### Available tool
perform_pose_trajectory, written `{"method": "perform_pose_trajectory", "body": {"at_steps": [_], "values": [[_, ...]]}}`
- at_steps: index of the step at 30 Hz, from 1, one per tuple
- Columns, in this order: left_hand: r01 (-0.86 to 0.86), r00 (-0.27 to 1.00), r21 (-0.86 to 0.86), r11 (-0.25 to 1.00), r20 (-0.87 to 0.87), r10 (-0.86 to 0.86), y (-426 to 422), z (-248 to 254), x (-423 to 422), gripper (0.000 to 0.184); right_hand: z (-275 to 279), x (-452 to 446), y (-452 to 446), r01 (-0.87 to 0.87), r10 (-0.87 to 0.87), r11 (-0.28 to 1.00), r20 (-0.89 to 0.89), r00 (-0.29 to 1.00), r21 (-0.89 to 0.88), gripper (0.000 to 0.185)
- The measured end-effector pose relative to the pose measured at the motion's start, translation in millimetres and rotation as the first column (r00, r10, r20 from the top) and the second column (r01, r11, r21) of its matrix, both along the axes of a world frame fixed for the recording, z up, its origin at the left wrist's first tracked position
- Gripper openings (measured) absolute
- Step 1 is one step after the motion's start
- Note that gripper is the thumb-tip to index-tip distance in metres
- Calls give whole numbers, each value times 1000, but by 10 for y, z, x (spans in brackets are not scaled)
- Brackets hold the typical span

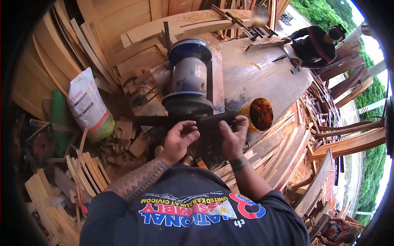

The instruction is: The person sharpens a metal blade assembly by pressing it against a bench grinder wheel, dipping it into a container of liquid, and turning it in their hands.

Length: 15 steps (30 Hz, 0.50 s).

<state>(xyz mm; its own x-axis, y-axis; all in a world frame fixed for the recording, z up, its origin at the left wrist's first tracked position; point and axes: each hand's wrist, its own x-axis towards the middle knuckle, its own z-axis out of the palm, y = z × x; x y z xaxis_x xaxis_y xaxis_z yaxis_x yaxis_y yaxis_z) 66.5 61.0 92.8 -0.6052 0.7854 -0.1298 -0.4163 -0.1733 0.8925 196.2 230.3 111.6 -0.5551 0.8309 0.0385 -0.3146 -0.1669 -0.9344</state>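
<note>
A dark, flat metal-looking bar (214,123) lies crosswise in front of a bench grinder (189,76), close to its lower wheel (187,105). My right hand (234,139) grips the bar's right part, thumb on the near face. At the left end, the curled fingers of my left hand (175,143) close around the bar, though its outline blends into dark surroundings there. The grinder's upper wheel (189,50) has a blue guard. Whether the bar touches the lower wheel I cannot tell.
A yellow can (257,115) stands right of my right hand on the worktable (242,74). A filled sack (89,106) and wood offcuts (88,170) are on the left. Wood strips (283,151) lie at right. Another person (314,47) works at the table's far end.
</note>
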Motion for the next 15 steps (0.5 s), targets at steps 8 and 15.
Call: {"method": "perform_pose_trajectory", "body": {"at_steps": [8, 15], "values": [[-302, 939, -83, 950, -198, 281, -244, -189, -118, 31, -448, -305, -441, -139, 140, 990, -21, 990, 15, 39], [-409, 878, -37, 912, -290, 382, -303, -341, -349, 31, -354, -382, -406, -146, -11, 932, 428, 904, 333, 34]]}}
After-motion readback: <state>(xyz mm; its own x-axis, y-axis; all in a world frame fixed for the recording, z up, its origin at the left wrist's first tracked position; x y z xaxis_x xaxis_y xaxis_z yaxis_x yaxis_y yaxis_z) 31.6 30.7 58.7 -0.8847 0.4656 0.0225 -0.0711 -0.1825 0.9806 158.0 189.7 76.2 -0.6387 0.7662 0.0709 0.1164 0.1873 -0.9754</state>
